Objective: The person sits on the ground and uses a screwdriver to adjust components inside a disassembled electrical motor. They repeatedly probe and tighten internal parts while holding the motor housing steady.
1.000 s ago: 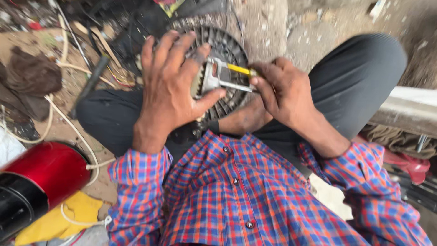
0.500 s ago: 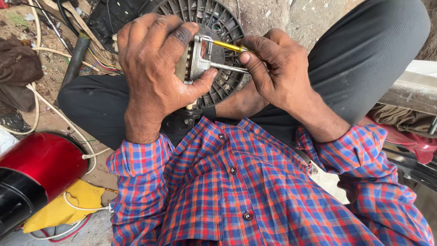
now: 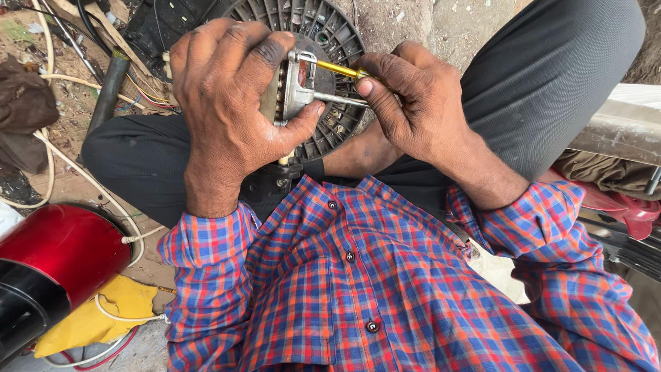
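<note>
The left hand (image 3: pixel 231 103) was closed around a small metal motor assembly (image 3: pixel 292 89), thumb pressed against its underside. The right hand (image 3: pixel 413 103) pinched a yellow-handled screwdriver (image 3: pixel 337 69), its tip against the assembly, above a round black finned fan housing (image 3: pixel 330 27).

A checked shirt (image 3: pixel 358 289) in red, blue and orange is worn, buttoned down the front with small dark round buttons (image 3: pixel 372 326). Its long sleeves are ended by buttoned cuffs at the wrists: the left cuff (image 3: pixel 206 241) and the right cuff (image 3: pixel 523 220) are both drawn from the same check cloth. Dark grey trousers (image 3: pixel 551 89) of a smooth, finely ribbed cloth are worn over both legs. The left hand (image 3: pixel 227 103) and the right hand (image 3: pixel 413 103) are bare, no gloves, rings or watch being seen on them.
</note>
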